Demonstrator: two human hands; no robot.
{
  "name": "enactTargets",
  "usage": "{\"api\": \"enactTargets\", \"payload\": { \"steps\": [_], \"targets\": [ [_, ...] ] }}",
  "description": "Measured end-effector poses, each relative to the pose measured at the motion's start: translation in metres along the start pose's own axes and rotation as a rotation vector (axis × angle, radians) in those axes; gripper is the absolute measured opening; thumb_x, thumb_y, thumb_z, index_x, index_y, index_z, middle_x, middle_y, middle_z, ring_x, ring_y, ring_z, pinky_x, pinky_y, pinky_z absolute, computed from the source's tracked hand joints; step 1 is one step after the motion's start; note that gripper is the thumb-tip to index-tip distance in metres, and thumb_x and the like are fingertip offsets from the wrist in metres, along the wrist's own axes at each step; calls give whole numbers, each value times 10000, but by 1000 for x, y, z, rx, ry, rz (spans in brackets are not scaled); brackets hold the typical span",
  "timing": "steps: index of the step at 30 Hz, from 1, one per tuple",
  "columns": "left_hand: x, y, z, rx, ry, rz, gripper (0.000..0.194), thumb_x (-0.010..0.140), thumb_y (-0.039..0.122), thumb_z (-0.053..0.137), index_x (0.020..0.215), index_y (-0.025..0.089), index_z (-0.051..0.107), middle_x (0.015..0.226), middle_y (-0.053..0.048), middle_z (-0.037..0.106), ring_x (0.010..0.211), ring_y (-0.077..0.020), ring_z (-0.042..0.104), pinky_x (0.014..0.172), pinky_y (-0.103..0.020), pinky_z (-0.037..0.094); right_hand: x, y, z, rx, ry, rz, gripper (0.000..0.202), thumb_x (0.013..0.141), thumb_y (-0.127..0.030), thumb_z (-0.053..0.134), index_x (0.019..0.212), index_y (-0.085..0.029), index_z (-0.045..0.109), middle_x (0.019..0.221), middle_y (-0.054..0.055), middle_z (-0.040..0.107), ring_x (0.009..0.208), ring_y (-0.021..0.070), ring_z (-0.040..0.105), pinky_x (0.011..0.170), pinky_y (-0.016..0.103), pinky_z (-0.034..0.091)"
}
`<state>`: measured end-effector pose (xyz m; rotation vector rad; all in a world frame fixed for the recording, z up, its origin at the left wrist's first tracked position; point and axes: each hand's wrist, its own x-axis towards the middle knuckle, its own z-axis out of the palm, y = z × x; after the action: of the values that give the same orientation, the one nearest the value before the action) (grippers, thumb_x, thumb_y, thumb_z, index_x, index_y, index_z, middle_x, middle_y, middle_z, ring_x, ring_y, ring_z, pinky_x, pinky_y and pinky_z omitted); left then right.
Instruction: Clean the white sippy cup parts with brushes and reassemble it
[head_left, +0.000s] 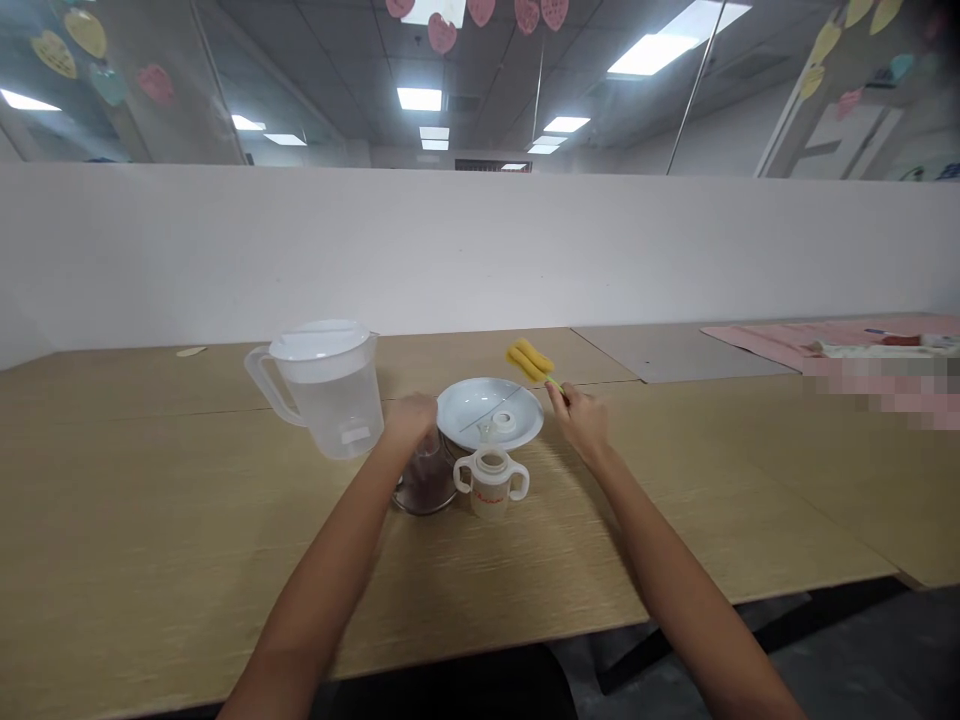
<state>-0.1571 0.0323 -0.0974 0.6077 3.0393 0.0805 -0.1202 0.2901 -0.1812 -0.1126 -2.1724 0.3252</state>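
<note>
My right hand (pixel 581 425) is closed around the thin handle of a sponge bottle brush (pixel 530 360), its yellow head raised to the right of a white bowl (pixel 450 412). My left hand (pixel 414 420), slightly blurred, is closed above a round metal container (pixel 424 490); its fingertips are hidden, and something see-through shows just below them. A two-handled baby cup (pixel 491 485) with red print stands upright and lidless in front of the bowl. Inside the bowl lie a white ring-shaped cap (pixel 503 422), a clear piece beside it and a thin straight rod.
A lidded translucent pitcher (pixel 334 390) stands to the left, its handle pointing left. Pink cloth (pixel 765 345) with small items lies at the far right on a grey sheet (pixel 667 350). A white wall backs the wooden table (pixel 187 540), whose front edge is near me.
</note>
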Motion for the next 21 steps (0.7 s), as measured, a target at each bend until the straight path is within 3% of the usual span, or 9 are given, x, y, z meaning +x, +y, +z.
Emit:
{"api": "enactTargets", "payload": {
  "steps": [2, 6, 10, 12, 14, 17, 21],
  "targets": [
    [-1, 9, -5, 33, 32, 45, 440, 527, 107, 725, 959, 111, 644, 1037, -217, 602, 910, -341, 598, 790, -445, 467, 0, -1, 0, -10, -8, 22, 654, 914, -608, 193, 596, -144, 525, 510, 50, 512, 438, 101, 362, 493, 242, 145],
    [10, 36, 7, -21, 39, 258, 402, 769, 224, 564, 1171, 221, 551, 1203, -95, 554, 1086, -209, 532, 930, -302, 407, 0, -3, 1, -31, -45, 37, 666, 906, -628, 182, 613, -147, 538, 542, 60, 543, 451, 107, 379, 496, 243, 137],
    [26, 48, 35, -54, 12, 282, 253, 725, 217, 595, 959, 134, 647, 1005, -131, 631, 919, -242, 594, 799, -308, 460, -1, -3, 1, -12, -76, 20, 649, 909, -618, 200, 624, -148, 544, 553, 57, 551, 450, 104, 380, 497, 242, 145],
    [29, 45, 39, -83, 40, 279, 196, 675, 174, 628, 865, 128, 648, 949, -119, 632, 882, -239, 593, 767, -299, 460, -2, -4, 1, 1, -61, 19, 638, 910, -614, 211, 622, -150, 539, 542, 52, 541, 451, 103, 378, 495, 241, 147],
    [27, 40, 31, -132, 92, 285, 166, 679, 179, 632, 840, 139, 633, 966, -99, 617, 884, -217, 584, 772, -284, 454, -3, -5, 0, 33, -35, 8, 631, 915, -603, 206, 606, -153, 522, 521, 43, 522, 450, 103, 373, 492, 240, 154],
    [16, 32, 4, -247, 216, 279, 193, 764, 254, 575, 914, 133, 594, 1026, -95, 591, 912, -185, 570, 806, -275, 445, -7, -7, 0, 96, 5, -62, 638, 929, -573, 172, 567, -156, 492, 500, 38, 499, 455, 104, 381, 490, 236, 185],
    [-6, 25, -32, -675, 262, 432, 230, 760, 341, 587, 854, 131, 580, 898, -50, 627, 853, -161, 584, 759, -260, 455, -9, -7, 5, 71, 53, -158, 679, 932, -570, 122, 552, -155, 501, 487, 48, 495, 444, 105, 381, 479, 240, 188]
  ]
}}
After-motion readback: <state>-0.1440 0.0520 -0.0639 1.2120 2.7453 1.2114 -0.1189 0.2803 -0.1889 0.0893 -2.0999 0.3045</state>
